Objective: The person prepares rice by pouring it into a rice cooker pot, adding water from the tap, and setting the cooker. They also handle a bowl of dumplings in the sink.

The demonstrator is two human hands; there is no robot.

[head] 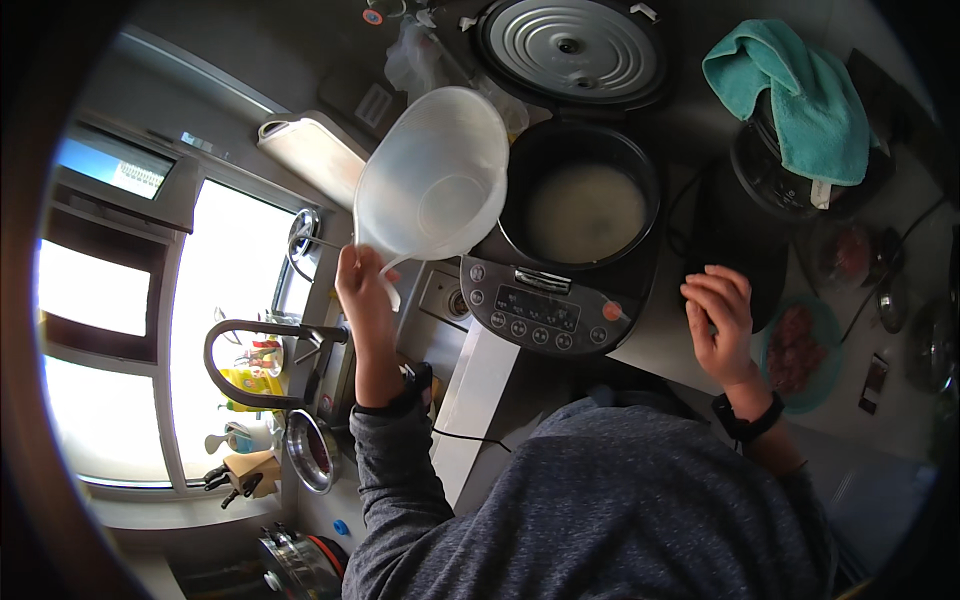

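My left hand (364, 289) grips the handle of a translucent plastic bowl (431, 180), tilted so that its inside faces me. No food shows in the bowl. Right of it stands a rice cooker (555, 307) with its lid (574, 49) raised. Cloudy whitish liquid (589, 214) lies in the cooker's dark inner pot (517, 172); what is under the surface cannot be seen. My right hand (720, 322) holds nothing, its fingers slightly bent and close together, the thumb apart. It hovers near a black appliance base (739, 247) on the counter.
A teal towel (814, 112) drapes over a dark glass pot (772, 176) at right. Below are a teal plate of raw meat (795, 349) and a black cord (877, 292). Leftward are the sink (435, 292), faucet (255, 330), cutting board (315, 154), steel bowl (309, 450) and knife block (251, 472).
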